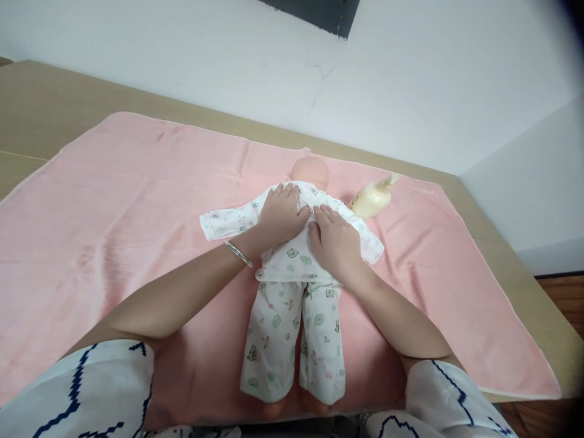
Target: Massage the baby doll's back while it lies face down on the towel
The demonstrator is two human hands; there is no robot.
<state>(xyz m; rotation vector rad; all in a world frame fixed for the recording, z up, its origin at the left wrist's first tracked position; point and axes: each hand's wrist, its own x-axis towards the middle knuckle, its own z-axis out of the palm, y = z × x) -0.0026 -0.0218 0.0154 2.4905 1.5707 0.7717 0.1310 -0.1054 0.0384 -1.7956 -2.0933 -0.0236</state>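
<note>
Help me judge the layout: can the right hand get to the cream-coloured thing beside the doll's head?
Probably yes. The right hand rests on the doll, and the cream-coloured thing lies just beyond it on the pink towel, nothing between.

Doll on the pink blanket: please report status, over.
Left hand and right hand flat on shirt. Doll lies dressed on pink blanket. Pale yellow item beside its head, apart from hands.

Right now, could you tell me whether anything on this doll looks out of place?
Yes: a cream, arm-like part sticks out bare beside the doll's head, while the shirt sleeve below it lies flat and looks empty. The left hand and right hand rest on the chest.
</note>
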